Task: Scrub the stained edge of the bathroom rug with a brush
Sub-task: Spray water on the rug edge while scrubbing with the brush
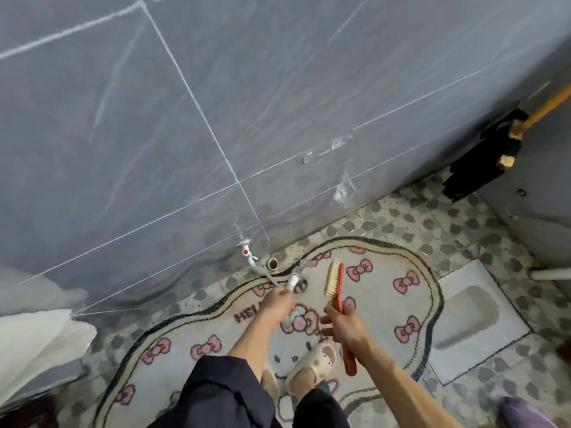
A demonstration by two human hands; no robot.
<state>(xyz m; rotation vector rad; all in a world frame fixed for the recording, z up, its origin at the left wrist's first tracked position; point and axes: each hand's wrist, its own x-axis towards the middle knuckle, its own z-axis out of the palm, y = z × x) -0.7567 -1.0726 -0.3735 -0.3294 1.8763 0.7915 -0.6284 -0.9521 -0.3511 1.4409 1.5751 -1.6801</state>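
A pale bathroom rug (383,307) with pink bows and a dark wavy border lies on the pebble-patterned floor. My right hand (346,327) grips the middle of a red long-handled brush (335,281); its cream bristles face left above the rug's far part. My left hand (279,304) is closed around a thin clear hose with a white nozzle (293,281), held over the rug's far edge. The hose runs back to a small white tap (247,253) low on the wall. My foot in a white slipper (312,364) stands on the rug.
A grey tiled wall (216,118) rises just behind the rug. A small round drain pipe opening (272,264) sits by the tap. A squat toilet pan (472,316) lies to the right. A broom with a wooden handle (494,143) leans in the right corner. White cloth (37,341) is at left.
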